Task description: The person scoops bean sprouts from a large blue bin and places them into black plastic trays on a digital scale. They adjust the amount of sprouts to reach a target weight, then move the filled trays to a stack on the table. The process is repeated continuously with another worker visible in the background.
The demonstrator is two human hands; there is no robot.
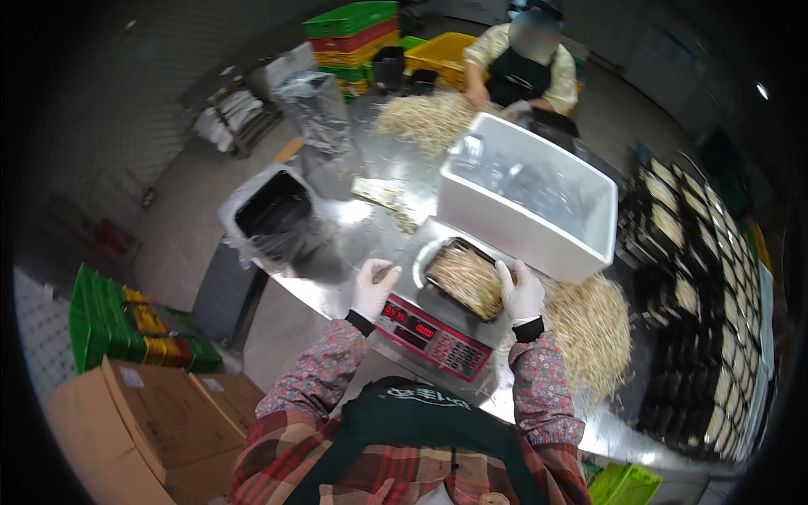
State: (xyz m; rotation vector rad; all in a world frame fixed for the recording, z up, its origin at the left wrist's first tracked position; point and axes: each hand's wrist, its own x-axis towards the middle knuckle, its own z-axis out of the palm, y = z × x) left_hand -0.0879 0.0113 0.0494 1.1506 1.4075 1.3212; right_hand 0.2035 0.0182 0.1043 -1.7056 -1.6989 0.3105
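A black plastic tray of pale bean sprouts [464, 278] sits on the platform of a digital scale [435, 338] with a red keypad panel and lit digits. My right hand [522, 291], in a white glove, is at the tray's right end. Its fingertips meet or nearly meet the rim, and whether they grip it is unclear. To the left of the tray, my gloved left hand [375, 289] hovers by the scale's left edge, fingers loosely curled with a gap at the thumb. Nothing is visible in it. Loose sprouts [590, 334] lie heaped to my right.
A white foam box [517, 233] with clear plastic inside stands behind the scale. Left is a black, bag-lined container [274, 208]. Packed trays [719, 353] are stacked at right. Across the metal table, a person [521, 69] works by another sprout heap [429, 120].
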